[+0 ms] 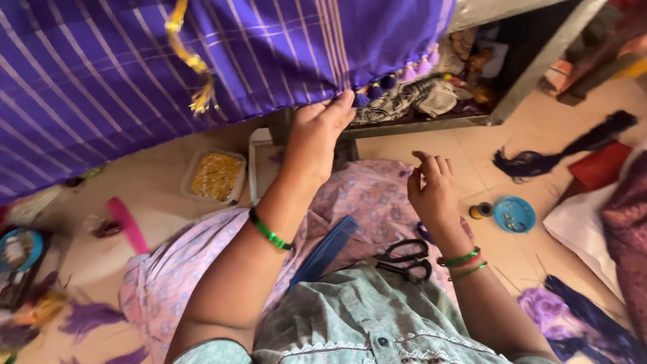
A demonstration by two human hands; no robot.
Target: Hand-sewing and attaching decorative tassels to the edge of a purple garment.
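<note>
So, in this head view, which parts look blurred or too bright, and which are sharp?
Head view: the left hand on the purple striped cloth and the scissors are fairly sharp; the left-edge clutter and purple threads are smeared; the white cloth at right is nearly washed out; straight frame bars lean from wide-lens distortion.

Soft, even daylight is illuminating the scene, shadows are staying faint, and wide-angle distortion is bending and blurring edges toward 9 and 3 o'clock.

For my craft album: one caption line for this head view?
Left hand pinches the tasselled edge of a purple striped cloth; right hand is raised above black scissors.
</note>
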